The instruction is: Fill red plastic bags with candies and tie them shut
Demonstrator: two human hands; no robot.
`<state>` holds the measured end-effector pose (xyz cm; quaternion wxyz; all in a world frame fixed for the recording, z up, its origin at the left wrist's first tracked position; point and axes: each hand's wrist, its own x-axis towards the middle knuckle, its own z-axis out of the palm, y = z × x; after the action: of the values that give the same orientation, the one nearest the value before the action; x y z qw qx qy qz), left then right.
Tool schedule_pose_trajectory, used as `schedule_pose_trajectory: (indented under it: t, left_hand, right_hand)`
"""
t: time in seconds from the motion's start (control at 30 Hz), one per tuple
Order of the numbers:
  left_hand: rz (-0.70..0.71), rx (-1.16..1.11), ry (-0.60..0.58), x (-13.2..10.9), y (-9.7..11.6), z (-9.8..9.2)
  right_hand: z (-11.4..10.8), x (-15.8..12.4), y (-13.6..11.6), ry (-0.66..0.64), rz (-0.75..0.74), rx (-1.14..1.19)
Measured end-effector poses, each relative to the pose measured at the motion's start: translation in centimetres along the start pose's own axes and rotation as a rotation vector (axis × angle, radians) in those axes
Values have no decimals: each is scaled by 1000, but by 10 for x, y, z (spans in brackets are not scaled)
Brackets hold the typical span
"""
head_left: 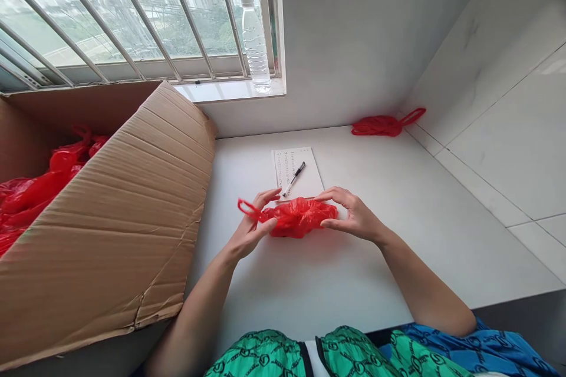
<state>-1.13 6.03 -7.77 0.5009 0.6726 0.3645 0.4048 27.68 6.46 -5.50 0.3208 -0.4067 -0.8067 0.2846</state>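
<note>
From the head view, we have our left hand (252, 231) and right hand (356, 216) at opposite ends of a crumpled, shiny red plastic bundle (299, 218). Thumbs and fingers stand parted around it; we cannot tell whether they grip or merely cup it. The bundle sits in front of us at the near edge of a white printed paper sheet (313, 175), over the smooth white surface (354, 288). A slim black-and-clear pen (294, 179) lies on the sheet. Left of us stands an open brown cardboard box (115, 212) with red plastic bags (44, 191) inside.
</note>
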Motion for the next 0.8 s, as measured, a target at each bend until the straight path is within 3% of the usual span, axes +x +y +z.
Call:
schedule_pose_trajectory:
  t: [0.13,0.27,0.4,0.57,0.67,0.73,0.8]
  left_hand:
    - [111,-130,111,2,0,2]
    - [211,99,152,-1,7,10]
    - [283,170,74,-9,14,13]
    - [123,-132,-141,-13,23,10]
    - [96,252,-126,-10,25,15]
    - [148,618,-77,-8,21,20]
    - [218,842,-36,-6,14,25]
  right_hand:
    - [11,-2,-8,75,-105,-165]
    - [27,-3,-14,35,-181,-329]
    - [38,-3,-12,-2,-176,-453]
    - [41,-4,-7,-61,-186,-500]
    - [41,-4,-8,-62,-186,-469]
    - [40,-4,-10,-50,-182,-441]
    - [39,-4,-12,-28,-181,-418]
